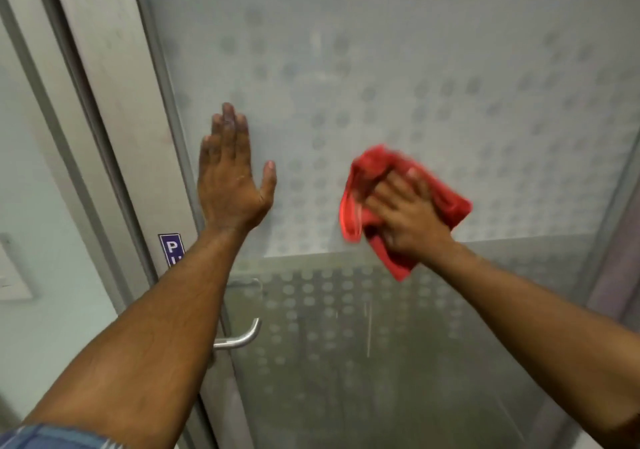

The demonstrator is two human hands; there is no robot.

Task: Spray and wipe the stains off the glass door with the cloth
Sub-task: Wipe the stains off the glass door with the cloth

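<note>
A frosted glass door (398, 78) with a dotted pattern fills most of the view. My left hand (230, 171) lies flat on the glass near the door's left edge, fingers straight and pointing up. My right hand (405, 211) presses a crumpled red cloth (367, 175) against the glass at mid height, fingers spread over it. The cloth is blurred. A thin vertical streak (367, 331) shows on the clearer lower pane. No spray bottle is in view.
A metal lever handle (242, 336) sticks out at the door's left edge below my left forearm. A blue sign (170, 248) is on the grey door frame (114, 109). A white wall with a switch plate (12, 272) lies to the left.
</note>
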